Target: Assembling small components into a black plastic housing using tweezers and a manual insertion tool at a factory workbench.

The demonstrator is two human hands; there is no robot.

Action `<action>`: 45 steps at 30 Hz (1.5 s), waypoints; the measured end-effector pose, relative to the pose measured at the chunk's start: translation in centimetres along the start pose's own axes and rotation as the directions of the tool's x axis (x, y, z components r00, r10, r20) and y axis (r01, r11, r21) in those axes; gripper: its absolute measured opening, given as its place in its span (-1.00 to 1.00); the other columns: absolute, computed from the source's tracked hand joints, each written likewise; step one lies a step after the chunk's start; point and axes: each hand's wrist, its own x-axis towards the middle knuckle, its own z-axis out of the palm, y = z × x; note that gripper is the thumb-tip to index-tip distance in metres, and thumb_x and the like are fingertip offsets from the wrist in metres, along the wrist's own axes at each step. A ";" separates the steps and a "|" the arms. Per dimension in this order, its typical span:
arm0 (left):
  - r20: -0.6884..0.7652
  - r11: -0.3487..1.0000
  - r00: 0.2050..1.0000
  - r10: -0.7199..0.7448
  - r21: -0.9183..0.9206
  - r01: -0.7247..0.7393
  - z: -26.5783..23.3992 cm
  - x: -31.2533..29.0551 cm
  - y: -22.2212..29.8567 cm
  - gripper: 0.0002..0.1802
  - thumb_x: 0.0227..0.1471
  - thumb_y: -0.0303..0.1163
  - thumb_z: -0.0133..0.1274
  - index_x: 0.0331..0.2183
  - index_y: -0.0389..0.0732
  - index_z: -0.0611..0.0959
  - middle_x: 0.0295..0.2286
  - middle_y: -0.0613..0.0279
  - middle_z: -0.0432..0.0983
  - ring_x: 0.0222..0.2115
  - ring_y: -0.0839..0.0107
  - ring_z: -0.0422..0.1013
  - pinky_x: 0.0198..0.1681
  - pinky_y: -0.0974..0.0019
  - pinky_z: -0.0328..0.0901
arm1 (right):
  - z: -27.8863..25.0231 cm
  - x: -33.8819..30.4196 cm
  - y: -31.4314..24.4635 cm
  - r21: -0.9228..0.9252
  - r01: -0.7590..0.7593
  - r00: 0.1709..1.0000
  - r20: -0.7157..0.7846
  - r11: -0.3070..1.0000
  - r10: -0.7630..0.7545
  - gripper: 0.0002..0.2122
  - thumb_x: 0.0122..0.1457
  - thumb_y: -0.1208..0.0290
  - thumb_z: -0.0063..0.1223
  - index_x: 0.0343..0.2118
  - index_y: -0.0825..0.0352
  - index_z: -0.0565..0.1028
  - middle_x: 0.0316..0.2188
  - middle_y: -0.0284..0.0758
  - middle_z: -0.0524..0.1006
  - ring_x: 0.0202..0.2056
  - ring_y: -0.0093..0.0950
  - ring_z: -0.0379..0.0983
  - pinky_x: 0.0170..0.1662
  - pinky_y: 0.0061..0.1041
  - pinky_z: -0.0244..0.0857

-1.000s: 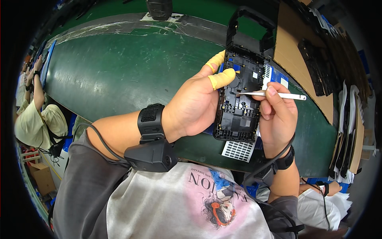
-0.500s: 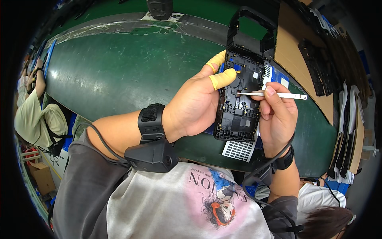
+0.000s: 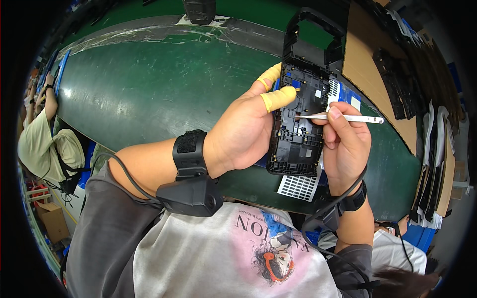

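Note:
My left hand, with yellow covers on its thumb and a finger, grips the left edge of a black plastic housing. The housing is long, with an open frame at its far end and small brass-coloured inserts, ribs and a white square inside. My right hand pinches silver tweezers between thumb and fingers. Their tips reach over the middle of the housing, pointing left; whether they hold anything is too small to tell. Under the housing's near end lies a white sheet with rows of black pads.
Everything is over a green worktable. To the right lies a cardboard sheet bearing another black plastic part. A blue-and-white piece sits behind my right hand. Other people are at the far left and lower right.
My hands and the housing stay nearly in place; the tweezers have shifted very slightly left. At the lower right, another person has moved downward.

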 end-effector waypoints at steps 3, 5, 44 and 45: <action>-0.056 0.998 0.998 0.029 0.058 -0.026 -0.3 -0.3 -0.3 -0.45 -0.08 -0.50 -0.14 -0.01 -0.20 0.10 -0.20 0.13 0.30 -0.22 0.39 0.31 -0.17 0.32 0.26 | 0.3 0.0 0.2 -0.021 0.003 1.000 0.004 1.000 -0.003 -0.90 -0.03 0.58 -0.03 -0.40 0.43 0.40 -0.58 -0.20 0.47 -0.70 -0.74 0.19 -0.65 -0.84 0.00; -0.103 0.992 0.993 0.055 0.116 -0.043 -0.4 -0.4 -0.4 -0.41 -0.13 -0.56 -0.12 -0.01 -0.22 0.09 -0.22 0.10 0.31 -0.23 0.38 0.33 -0.18 0.33 0.27 | 0.6 -0.1 0.2 -0.044 0.014 1.000 -0.002 0.999 -0.014 -0.89 -0.03 0.58 -0.03 -0.40 0.43 0.40 -0.58 -0.20 0.47 -0.70 -0.74 0.19 -0.65 -0.84 0.00; -0.104 0.303 0.988 0.115 0.951 0.065 7.6 30.7 -11.0 -0.71 -0.36 -0.30 0.03 -0.57 -0.36 0.57 -0.57 0.02 0.48 -0.49 0.23 0.44 -0.40 0.32 0.31 | -12.1 5.6 -4.9 0.775 -0.168 0.772 0.488 0.609 -0.407 -0.77 0.06 0.37 -0.10 -0.28 0.40 0.40 -0.37 -0.16 0.43 -0.50 -0.59 0.27 -0.55 -0.76 0.13; -0.081 0.318 0.991 0.110 0.947 0.042 7.1 30.8 -9.2 -0.76 -0.31 -0.36 0.01 -0.58 -0.37 0.57 -0.60 0.07 0.46 -0.54 0.30 0.42 -0.44 0.35 0.31 | -12.1 5.4 -4.9 0.778 -0.193 0.766 0.500 0.598 -0.404 -0.78 0.06 0.36 -0.09 -0.30 0.40 0.41 -0.36 -0.12 0.43 -0.49 -0.56 0.27 -0.53 -0.74 0.14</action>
